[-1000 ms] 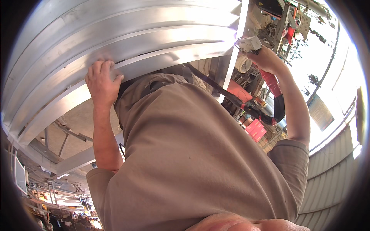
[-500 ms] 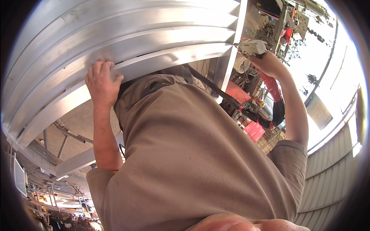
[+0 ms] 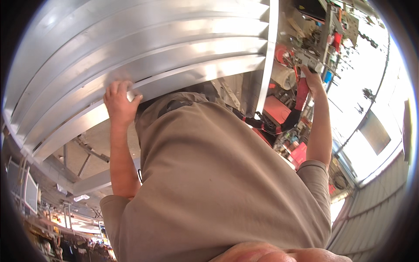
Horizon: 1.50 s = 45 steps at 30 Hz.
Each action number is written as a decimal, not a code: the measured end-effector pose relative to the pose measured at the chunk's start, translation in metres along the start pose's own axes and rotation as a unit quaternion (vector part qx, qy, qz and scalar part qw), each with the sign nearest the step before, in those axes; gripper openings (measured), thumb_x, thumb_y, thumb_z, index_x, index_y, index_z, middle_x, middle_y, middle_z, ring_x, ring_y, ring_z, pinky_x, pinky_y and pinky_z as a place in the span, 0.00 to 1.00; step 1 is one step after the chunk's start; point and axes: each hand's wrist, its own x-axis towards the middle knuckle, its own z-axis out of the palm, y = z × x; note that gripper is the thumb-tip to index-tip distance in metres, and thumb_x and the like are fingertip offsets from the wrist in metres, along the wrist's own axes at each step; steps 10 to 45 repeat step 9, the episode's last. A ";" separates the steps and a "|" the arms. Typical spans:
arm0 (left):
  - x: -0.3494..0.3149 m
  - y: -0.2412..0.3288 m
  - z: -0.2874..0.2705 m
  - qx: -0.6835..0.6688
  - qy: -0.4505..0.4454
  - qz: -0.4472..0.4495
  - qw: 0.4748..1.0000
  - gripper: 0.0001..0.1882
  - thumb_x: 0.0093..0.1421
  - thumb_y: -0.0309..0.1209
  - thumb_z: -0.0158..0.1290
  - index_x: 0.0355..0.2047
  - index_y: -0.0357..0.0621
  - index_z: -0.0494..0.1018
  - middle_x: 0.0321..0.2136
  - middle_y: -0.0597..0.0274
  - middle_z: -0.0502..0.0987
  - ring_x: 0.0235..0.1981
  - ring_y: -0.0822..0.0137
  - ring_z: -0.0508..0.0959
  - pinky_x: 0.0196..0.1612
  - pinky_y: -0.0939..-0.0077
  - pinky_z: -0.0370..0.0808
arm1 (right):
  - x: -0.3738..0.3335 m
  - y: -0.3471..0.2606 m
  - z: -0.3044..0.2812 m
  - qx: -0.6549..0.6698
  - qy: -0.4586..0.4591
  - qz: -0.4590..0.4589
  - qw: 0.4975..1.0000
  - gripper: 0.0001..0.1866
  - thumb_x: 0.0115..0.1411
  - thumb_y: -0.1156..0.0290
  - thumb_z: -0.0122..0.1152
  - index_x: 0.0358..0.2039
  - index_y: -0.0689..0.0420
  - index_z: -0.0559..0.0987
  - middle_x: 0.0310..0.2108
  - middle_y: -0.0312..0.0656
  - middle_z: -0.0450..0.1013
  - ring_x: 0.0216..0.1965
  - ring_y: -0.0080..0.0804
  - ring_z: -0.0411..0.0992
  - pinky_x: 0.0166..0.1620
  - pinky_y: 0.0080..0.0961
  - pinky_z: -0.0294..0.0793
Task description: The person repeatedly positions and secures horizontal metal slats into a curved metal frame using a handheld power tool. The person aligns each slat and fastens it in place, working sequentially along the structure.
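My left hand (image 3: 121, 102) is curled over the front slat (image 3: 192, 74) of a bright aluminium louvred panel, with the thumb on the near side. A pale patch shows between thumb and fingers; whether it is the slat's edge or a separate piece I cannot tell. Beyond the panel's right upright (image 3: 268, 56), my right hand (image 3: 313, 81) grips a hand-held tool (image 3: 310, 62) with a grey, boxy head. A red-and-black sleeved hose (image 3: 301, 94) hangs from it and curves back toward my waist. The tool's tip is hard to pick out against the clutter behind.
Right of the panel lie a pale drum-shaped spool (image 3: 284, 77), a flat red surface (image 3: 279, 109) and assorted workshop clutter. Beneath the panel runs a metal crossbar (image 3: 94, 182). A corrugated wall (image 3: 371, 209) stands at the lower right.
My right hand has drawn the tool away from the panel's upright, to the right and slightly lower. The hose has swung with it. My left hand stays on the slat; the whole view has shifted a little.
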 end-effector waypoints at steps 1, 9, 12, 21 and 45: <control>0.002 -0.003 0.000 -0.026 -0.024 0.004 0.999 0.27 0.45 0.36 0.73 0.45 0.49 0.77 0.45 0.56 0.75 0.53 0.50 0.74 0.56 0.50 0.70 | 0.027 0.018 0.004 0.031 -0.051 0.032 0.998 0.27 0.68 0.54 0.66 0.59 0.60 0.78 0.39 0.35 0.78 0.32 0.22 0.75 0.33 0.24 0.75; -0.022 0.009 -0.006 0.064 0.033 -0.038 0.997 0.34 0.48 0.43 0.72 0.56 0.53 0.76 0.54 0.58 0.74 0.60 0.51 0.71 0.65 0.49 0.64 | 0.154 0.114 0.114 0.209 -0.214 0.057 0.952 0.19 0.71 0.50 0.61 0.50 0.52 0.81 0.29 0.37 0.77 0.23 0.27 0.74 0.23 0.28 0.76; -0.022 0.009 -0.006 0.064 0.033 -0.038 0.997 0.34 0.48 0.43 0.72 0.56 0.53 0.76 0.54 0.58 0.74 0.60 0.51 0.71 0.65 0.49 0.64 | 0.154 0.114 0.114 0.209 -0.214 0.057 0.952 0.19 0.71 0.50 0.61 0.50 0.52 0.81 0.29 0.37 0.77 0.23 0.27 0.74 0.23 0.28 0.76; -0.022 0.009 -0.006 0.064 0.033 -0.038 0.997 0.34 0.48 0.43 0.72 0.56 0.53 0.76 0.54 0.58 0.74 0.60 0.51 0.71 0.65 0.49 0.64 | 0.154 0.114 0.114 0.209 -0.214 0.057 0.952 0.19 0.71 0.50 0.61 0.50 0.52 0.81 0.29 0.37 0.77 0.23 0.27 0.74 0.23 0.28 0.76; -0.022 0.009 -0.006 0.064 0.033 -0.038 0.997 0.34 0.48 0.43 0.72 0.56 0.53 0.76 0.54 0.58 0.74 0.60 0.51 0.71 0.65 0.49 0.64 | 0.154 0.114 0.114 0.209 -0.214 0.057 0.952 0.19 0.71 0.50 0.61 0.50 0.52 0.81 0.29 0.37 0.77 0.23 0.27 0.74 0.23 0.28 0.76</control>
